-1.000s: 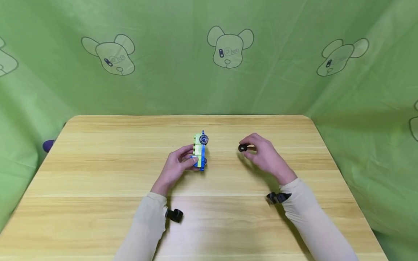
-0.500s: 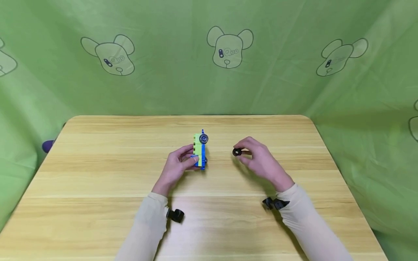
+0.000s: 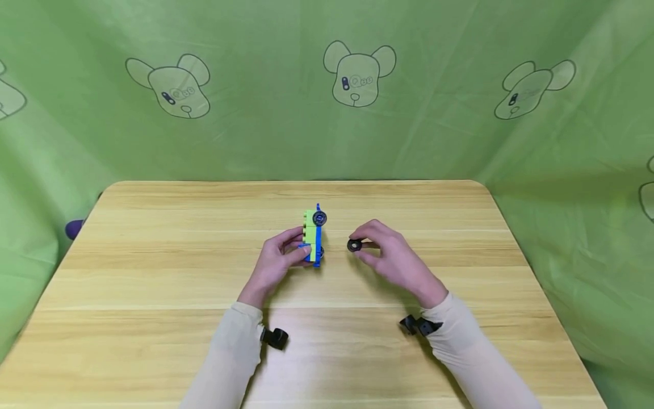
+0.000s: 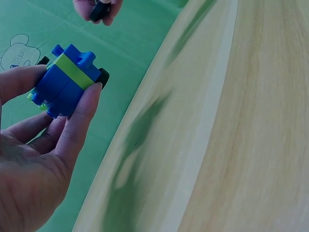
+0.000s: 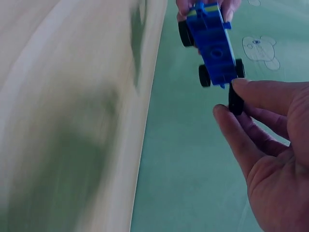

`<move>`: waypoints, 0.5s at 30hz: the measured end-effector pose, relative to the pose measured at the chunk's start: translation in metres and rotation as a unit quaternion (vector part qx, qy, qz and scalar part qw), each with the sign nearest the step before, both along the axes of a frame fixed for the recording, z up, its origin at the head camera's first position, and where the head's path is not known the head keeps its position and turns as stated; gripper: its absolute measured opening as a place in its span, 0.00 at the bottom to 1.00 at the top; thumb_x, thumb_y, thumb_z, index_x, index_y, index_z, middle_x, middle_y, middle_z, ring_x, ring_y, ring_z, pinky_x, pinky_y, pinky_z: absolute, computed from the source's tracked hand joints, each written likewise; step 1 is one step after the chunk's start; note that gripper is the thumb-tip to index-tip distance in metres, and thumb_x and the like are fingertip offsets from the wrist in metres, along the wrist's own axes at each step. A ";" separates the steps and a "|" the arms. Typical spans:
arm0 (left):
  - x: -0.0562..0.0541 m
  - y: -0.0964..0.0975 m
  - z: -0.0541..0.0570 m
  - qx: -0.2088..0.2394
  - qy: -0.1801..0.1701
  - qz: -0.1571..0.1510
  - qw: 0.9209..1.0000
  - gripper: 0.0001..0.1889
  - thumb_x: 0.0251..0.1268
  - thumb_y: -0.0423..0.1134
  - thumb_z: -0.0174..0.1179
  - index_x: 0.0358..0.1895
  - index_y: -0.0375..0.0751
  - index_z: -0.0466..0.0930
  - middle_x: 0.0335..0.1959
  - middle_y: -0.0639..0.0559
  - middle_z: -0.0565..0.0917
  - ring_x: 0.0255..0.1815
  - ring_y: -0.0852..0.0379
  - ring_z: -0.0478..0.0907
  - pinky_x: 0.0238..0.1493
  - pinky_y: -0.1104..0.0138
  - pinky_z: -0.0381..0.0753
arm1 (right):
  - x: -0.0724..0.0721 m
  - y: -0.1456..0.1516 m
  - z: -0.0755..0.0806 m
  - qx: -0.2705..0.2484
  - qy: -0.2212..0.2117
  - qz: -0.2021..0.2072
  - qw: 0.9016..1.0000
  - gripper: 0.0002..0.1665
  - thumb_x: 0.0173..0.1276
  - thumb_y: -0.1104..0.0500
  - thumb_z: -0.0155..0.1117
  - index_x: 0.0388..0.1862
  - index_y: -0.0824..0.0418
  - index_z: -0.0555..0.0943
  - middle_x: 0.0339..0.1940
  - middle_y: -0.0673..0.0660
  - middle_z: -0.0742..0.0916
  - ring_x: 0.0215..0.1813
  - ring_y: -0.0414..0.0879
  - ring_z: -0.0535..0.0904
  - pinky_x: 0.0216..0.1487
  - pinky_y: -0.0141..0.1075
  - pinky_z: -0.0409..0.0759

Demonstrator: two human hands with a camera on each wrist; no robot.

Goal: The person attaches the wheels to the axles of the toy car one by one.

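Observation:
A toy car point(image 3: 310, 234) of green and blue building bricks is held on end in my left hand point(image 3: 273, 261), its thumb and fingers gripping the lower end. In the right wrist view, the blue underside of the car point(image 5: 217, 48) faces the camera, and three black wheels show on it. My right hand point(image 3: 395, 261) pinches a small black toy tyre point(image 3: 349, 245) between thumb and fingertips, with a hole showing through its middle. The tyre is to the right of the car, a short gap apart in the head view. In the left wrist view, the tyre point(image 4: 100, 11) appears beyond the car.
Both hands are over a wooden table point(image 3: 168, 272) with rounded far corners. Green curtains point(image 3: 276, 130) with printed bear heads hang behind it and at both sides. A purple object point(image 3: 74, 229) shows past the table's left edge. Each wrist wears a small black camera point(image 3: 278, 338).
My right hand has moved left and slightly nearer the person with the tyre, closing the distance to the car. The left hand and the car have stayed almost in place.

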State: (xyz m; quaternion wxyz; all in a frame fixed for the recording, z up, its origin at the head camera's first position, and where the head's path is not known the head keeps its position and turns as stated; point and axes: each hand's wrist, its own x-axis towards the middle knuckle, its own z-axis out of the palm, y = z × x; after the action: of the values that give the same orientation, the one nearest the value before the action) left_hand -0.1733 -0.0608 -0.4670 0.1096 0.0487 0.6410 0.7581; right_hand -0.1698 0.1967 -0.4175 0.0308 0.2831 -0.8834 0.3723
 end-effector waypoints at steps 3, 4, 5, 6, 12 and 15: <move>0.000 0.000 0.000 -0.006 0.002 0.002 1.000 0.27 0.64 0.26 0.62 0.67 0.29 0.68 0.54 0.36 0.76 0.55 0.44 0.75 0.47 0.58 0.84 | 0.002 -0.006 0.000 -0.010 0.001 0.009 1.000 0.17 0.61 0.71 0.70 0.49 0.65 0.82 0.48 0.53 0.81 0.51 0.47 0.80 0.55 0.36 0.80; 0.000 0.000 0.000 -0.006 0.003 0.002 1.000 0.27 0.64 0.26 0.62 0.67 0.29 0.68 0.54 0.36 0.76 0.55 0.44 0.75 0.47 0.58 0.84 | 0.003 -0.008 0.000 -0.012 0.001 0.009 1.000 0.17 0.61 0.71 0.70 0.49 0.65 0.82 0.48 0.53 0.81 0.51 0.47 0.80 0.55 0.35 0.80; 0.000 0.000 0.000 -0.007 0.003 0.003 1.000 0.27 0.64 0.26 0.62 0.67 0.29 0.68 0.54 0.36 0.76 0.55 0.44 0.75 0.47 0.58 0.84 | 0.003 -0.010 0.000 -0.014 0.002 0.008 1.000 0.17 0.61 0.71 0.71 0.49 0.64 0.82 0.48 0.52 0.81 0.51 0.47 0.79 0.55 0.35 0.80; 0.000 0.000 -0.001 -0.008 0.003 0.003 1.000 0.28 0.64 0.26 0.62 0.67 0.29 0.68 0.54 0.36 0.77 0.55 0.44 0.75 0.47 0.58 0.84 | 0.004 -0.012 -0.001 -0.016 0.001 0.008 1.000 0.18 0.60 0.71 0.71 0.50 0.64 0.82 0.49 0.52 0.81 0.51 0.46 0.80 0.55 0.34 0.80; 0.000 0.001 -0.002 -0.006 -0.002 0.006 1.000 0.27 0.64 0.25 0.62 0.67 0.29 0.69 0.53 0.36 0.77 0.54 0.44 0.76 0.46 0.58 0.85 | 0.007 -0.022 -0.003 -0.027 0.006 0.023 0.999 0.18 0.60 0.71 0.71 0.50 0.63 0.82 0.49 0.51 0.81 0.51 0.45 0.79 0.54 0.32 0.79; 0.001 0.002 -0.001 -0.002 0.001 0.006 1.000 0.27 0.63 0.25 0.62 0.67 0.28 0.68 0.53 0.36 0.77 0.54 0.44 0.76 0.46 0.58 0.85 | 0.009 -0.028 -0.003 -0.021 0.016 0.033 0.999 0.19 0.60 0.70 0.72 0.50 0.62 0.82 0.48 0.51 0.81 0.51 0.45 0.79 0.54 0.31 0.79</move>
State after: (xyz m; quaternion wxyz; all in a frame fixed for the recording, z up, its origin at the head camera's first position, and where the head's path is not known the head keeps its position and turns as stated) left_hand -0.1725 -0.0591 -0.4682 0.1048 0.0452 0.6429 0.7574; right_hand -0.1612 0.1690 -0.4206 0.0387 0.3171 -0.8651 0.3867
